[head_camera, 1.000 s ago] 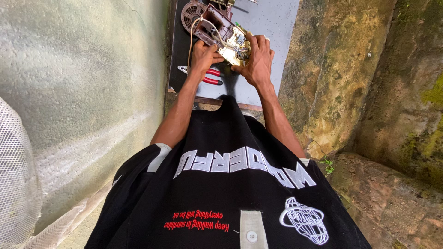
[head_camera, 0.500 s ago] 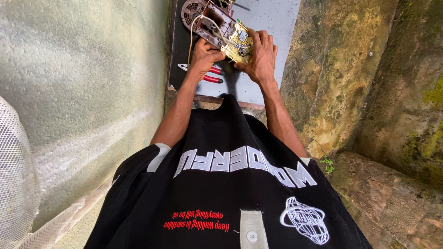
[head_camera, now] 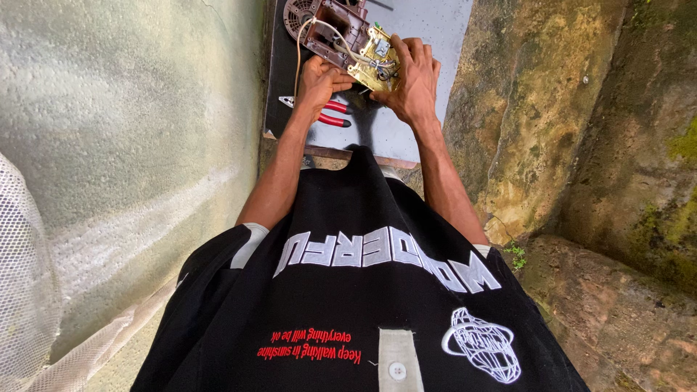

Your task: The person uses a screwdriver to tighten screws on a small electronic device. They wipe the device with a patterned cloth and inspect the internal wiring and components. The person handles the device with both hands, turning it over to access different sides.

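Left hand, at 11 o'clock in the view, curls its grip shut around the lower edge of a brown device housing with loose wires; red-handled pliers lie on the grey surface just below that hand. Right hand, at 12 o'clock, wraps closed over the attached yellowish circuit board, held up above the surface. Mossy stone wall at 3 o'clock.

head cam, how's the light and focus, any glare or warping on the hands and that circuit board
Head view: soft, even daylight, no hard glare; a faint shadow falls under the hands on the grey board. Left hand, right hand and circuit board look fairly sharp. Wide-angle warping stretches the black shirt and bends the wall at the edges.
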